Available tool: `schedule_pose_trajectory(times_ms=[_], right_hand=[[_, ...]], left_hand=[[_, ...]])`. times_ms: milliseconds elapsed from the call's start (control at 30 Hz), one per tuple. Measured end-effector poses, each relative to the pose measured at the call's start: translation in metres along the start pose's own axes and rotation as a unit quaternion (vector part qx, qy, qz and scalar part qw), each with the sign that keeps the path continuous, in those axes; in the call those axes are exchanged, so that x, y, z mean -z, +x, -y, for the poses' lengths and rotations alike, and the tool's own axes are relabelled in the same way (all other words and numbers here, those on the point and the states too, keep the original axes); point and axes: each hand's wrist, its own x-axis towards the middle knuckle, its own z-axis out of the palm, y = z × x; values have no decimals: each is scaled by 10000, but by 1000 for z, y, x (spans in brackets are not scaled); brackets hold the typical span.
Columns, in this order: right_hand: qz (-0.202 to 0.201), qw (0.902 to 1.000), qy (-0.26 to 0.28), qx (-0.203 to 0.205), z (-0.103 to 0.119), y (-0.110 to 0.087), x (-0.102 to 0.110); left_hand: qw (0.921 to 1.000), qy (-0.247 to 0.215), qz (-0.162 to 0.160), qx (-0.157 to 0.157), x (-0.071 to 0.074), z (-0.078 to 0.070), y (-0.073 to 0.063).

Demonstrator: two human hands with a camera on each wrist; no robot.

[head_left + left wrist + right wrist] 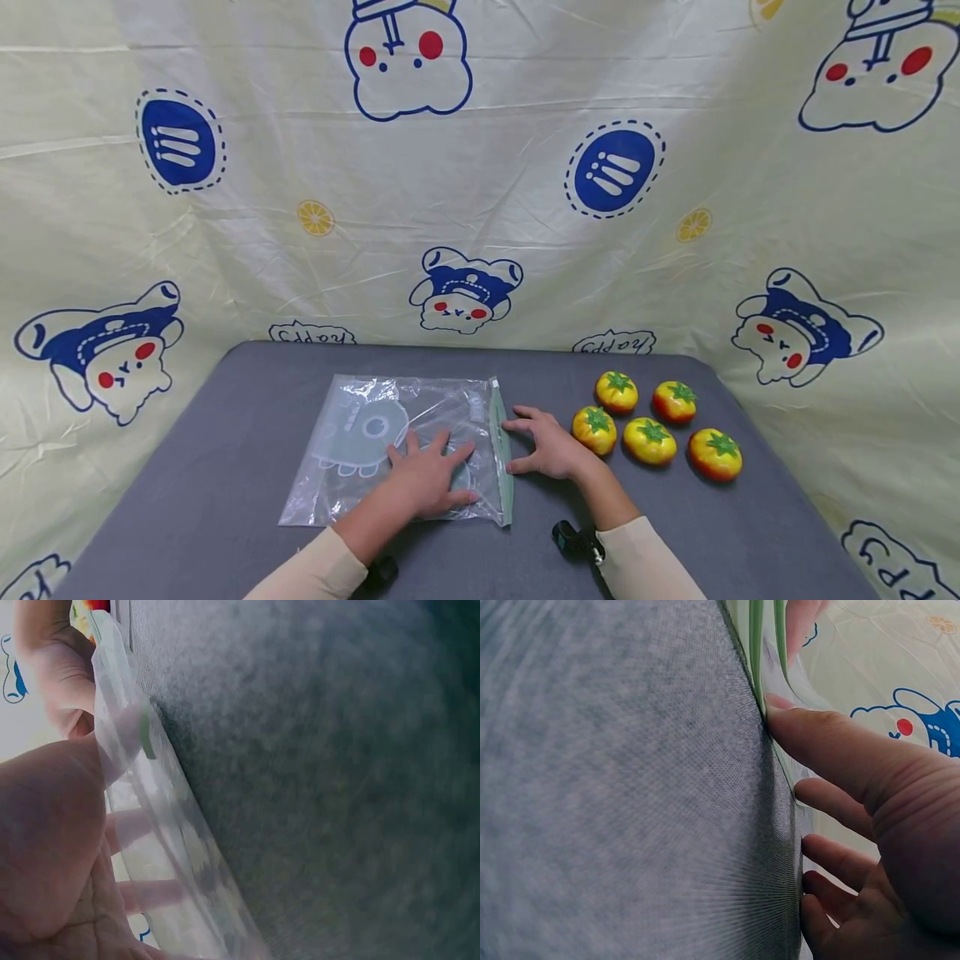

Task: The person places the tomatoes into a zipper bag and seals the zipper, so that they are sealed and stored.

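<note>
A clear plastic zip bag (442, 400) with a green zip strip (501, 450) along its right edge lies flat on the grey table. My left hand (427, 483) rests on the bag with its fingers spread. In the left wrist view, a raised fold of clear film (161, 802) overlaps the thumb and fingers of that hand. At the bag's right edge is my right hand (551, 446), its thumb and fingertips touching the green strip. The right wrist view shows the thumb (832, 735) at the strip's edge and the other fingers extended, apart from one another.
Several yellow-and-red tomato-like fruits with green leafy tops, among them a near one (648, 442), sit right of my right hand. The grey table (247, 450) meets a cream printed curtain (487, 183) at its back and sides.
</note>
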Motion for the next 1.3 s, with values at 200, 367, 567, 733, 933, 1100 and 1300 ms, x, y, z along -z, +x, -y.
schedule_pose_trajectory(times_ms=[200, 367, 567, 733, 933, 1100, 1300], right_hand=[[13, 10000, 4, -26, 2, -1, 2], [40, 10000, -29, 19, 2, -1, 2], [48, 10000, -19, -48, 1, 0, 2], [53, 9999, 22, -84, 1, 0, 1], [47, 9999, 27, -103, 2, 1, 0], [42, 9999, 64, -102, 3, 1, 0], [59, 9999, 74, -38, 5, -1, 2]], left_hand=[[9998, 131, -102, -131, -2, 0, 0], [9985, 319, -205, -390, -1, -1, -1], [9985, -198, -204, -467, 1, -5, 1], [9974, -298, -328, -572, -1, -8, 4], [9982, -148, -286, -507, -3, -12, 8], [9991, -223, -51, -359, 0, -15, 8], [9993, -317, 177, -131, 6, -21, 8]])
